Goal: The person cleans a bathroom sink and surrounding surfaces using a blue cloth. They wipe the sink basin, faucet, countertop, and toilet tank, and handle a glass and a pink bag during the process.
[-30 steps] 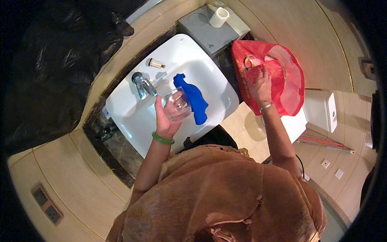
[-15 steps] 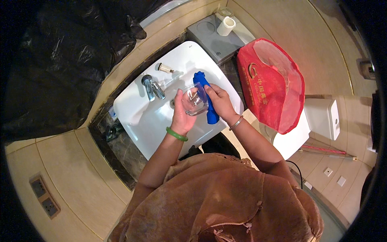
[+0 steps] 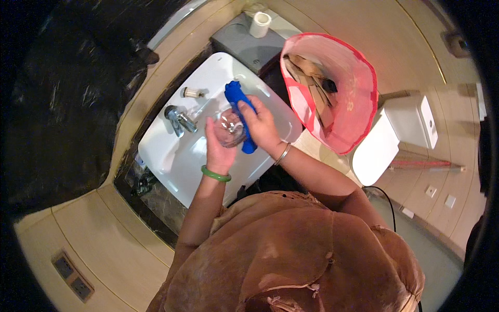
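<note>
Over the white washbasin (image 3: 283, 106), my left hand (image 3: 220, 155) cups a clear drinking glass (image 3: 228, 126) from its left side and below. A green bangle circles that wrist. On the glass's other side, my right hand (image 3: 262, 127) grips a bunched blue cloth (image 3: 235, 92), thumb lying along it. The cloth hangs out above and below the hand and is against or very close to the glass. A metal bangle sits on the right wrist. The chrome faucet (image 3: 179, 120) stands left of the glass.
A small fitting (image 3: 193, 93) lies behind the faucet. On the grey ledge (image 3: 236, 39) stands a white cup-shaped holder (image 3: 260, 25). At right are a red-and-white bag (image 3: 358, 88) with brown items inside and a white toilet (image 3: 377, 148). Black plastic sheeting (image 3: 67, 99) covers the left wall.
The view has shifted, so basin and hands appear further left, and the bag's inside now shows. The glass has turned in my left hand; both hands keep their holds.
</note>
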The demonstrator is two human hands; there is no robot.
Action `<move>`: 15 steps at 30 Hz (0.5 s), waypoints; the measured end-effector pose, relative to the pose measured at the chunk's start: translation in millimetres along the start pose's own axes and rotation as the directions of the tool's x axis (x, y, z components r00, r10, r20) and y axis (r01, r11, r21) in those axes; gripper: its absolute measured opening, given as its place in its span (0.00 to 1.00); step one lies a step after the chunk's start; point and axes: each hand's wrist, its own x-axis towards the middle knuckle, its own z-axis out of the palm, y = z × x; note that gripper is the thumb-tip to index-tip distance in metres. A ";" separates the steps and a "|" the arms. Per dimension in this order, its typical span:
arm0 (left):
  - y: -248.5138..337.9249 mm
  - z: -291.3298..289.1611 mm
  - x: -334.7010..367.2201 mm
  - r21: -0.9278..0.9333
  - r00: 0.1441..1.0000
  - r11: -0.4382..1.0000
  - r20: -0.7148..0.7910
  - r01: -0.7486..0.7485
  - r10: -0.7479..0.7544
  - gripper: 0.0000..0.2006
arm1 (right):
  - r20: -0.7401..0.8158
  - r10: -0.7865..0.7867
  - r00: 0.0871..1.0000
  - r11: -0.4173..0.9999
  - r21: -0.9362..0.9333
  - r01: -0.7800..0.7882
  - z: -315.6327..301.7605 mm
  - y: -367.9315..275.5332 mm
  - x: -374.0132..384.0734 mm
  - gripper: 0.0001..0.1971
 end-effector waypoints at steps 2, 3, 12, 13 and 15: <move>8.5 -4.1 2.5 -0.020 0.998 0.999 -0.044 -0.045 0.044 0.37 | -0.071 -0.174 0.982 0.980 -0.108 0.166 8.8 0.0 -16.4 0.18; 12.2 -4.8 1.8 0.004 0.994 0.999 -0.100 -0.048 0.048 0.37 | -0.108 -0.293 0.950 0.950 -0.143 0.277 10.6 1.4 -24.7 0.18; 37.8 -9.4 -45.4 0.193 0.999 0.980 0.024 0.042 -0.047 0.34 | -0.099 -0.458 0.883 0.854 -0.323 0.407 9.2 -24.0 -75.2 0.18; 42.2 -10.8 -53.4 0.161 0.994 0.981 0.025 0.104 -0.110 0.34 | -0.089 -0.485 0.870 0.831 -0.357 0.427 10.7 -24.7 -88.3 0.18; 41.9 -12.1 -71.9 0.146 0.977 0.967 0.007 0.209 -0.213 0.33 | -0.068 -0.568 0.820 0.768 -0.402 0.499 15.2 -25.1 -120.2 0.19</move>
